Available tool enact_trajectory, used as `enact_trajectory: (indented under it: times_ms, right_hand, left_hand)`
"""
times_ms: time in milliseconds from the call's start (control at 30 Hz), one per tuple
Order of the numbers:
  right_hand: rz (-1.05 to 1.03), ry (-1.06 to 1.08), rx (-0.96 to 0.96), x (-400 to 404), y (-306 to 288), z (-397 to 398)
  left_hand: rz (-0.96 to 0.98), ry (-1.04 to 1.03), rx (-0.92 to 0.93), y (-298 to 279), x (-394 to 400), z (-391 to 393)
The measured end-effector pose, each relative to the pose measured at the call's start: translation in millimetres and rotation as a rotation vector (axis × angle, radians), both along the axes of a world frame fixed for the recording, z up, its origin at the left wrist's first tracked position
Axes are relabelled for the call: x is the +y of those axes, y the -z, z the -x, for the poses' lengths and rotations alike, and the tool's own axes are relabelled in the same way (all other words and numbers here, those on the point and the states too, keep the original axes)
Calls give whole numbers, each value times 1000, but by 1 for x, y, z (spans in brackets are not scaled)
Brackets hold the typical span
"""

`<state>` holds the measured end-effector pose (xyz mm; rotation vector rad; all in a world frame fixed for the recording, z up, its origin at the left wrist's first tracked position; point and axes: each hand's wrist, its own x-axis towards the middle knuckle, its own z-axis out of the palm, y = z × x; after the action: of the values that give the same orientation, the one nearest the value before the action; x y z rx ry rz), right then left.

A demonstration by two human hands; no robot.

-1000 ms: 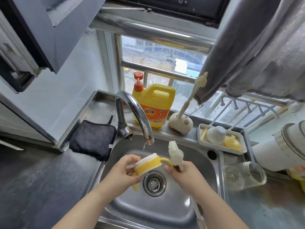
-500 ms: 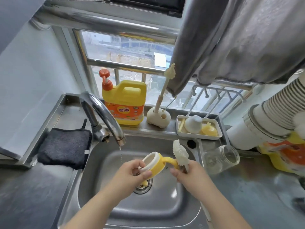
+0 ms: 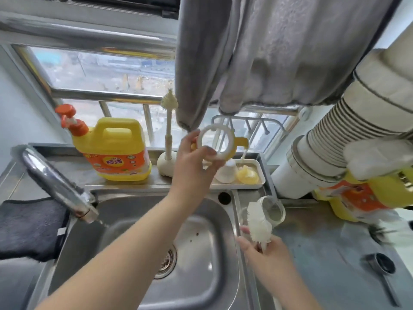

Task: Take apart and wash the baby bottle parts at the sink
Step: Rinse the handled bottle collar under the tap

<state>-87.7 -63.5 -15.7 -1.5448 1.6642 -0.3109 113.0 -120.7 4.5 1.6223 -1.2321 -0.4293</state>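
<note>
The left hand [image 3: 192, 162] pinches the collar ring [image 3: 216, 143] by its rim, held directly above the far-right tray [image 3: 260, 173], opening facing the camera. The right hand [image 3: 266, 253] grips the brush [image 3: 260, 224] upright near the sink's [image 3: 111, 253] right edge.

This is a home kitchen, seen at its washing-up corner. A stainless steel sink [image 3: 73, 253] with a curved chrome tap [image 3: 58, 186] is set into a steel counter under a barred window [image 3: 107, 79]. On the sill ledge stand a yellow pump jug of dish detergent [image 3: 116, 151], a brush in its holder [image 3: 168, 148] and a small white draining tray [image 3: 262, 175]. A grey towel [image 3: 257, 52] hangs overhead, and a ribbed white exhaust duct [image 3: 348, 117] runs along the right.
</note>
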Motion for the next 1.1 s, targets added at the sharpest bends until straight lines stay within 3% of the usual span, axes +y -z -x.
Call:
enact_trajectory:
  times_ms: [233, 600, 767, 967, 1100]
  right_hand:
    - [-61, -47, -29, -20, -3, 12]
    - [-150, -28, -170, -38, 16, 26]
    - [-153, -69, -143, -41, 15, 27]
    - [-148, -36, -192, -41, 12, 28]
    - [-149, -42, -207, -41, 9, 26]
  left_hand:
    - [5, 48, -170, 11, -56, 3]
    - [50, 7, -388, 27, -69, 0]
    - [-57, 23, -403, 9, -85, -4]
    - [-129, 117, -632, 8, -87, -21]
    - [-153, 132, -649, 16, -80, -20]
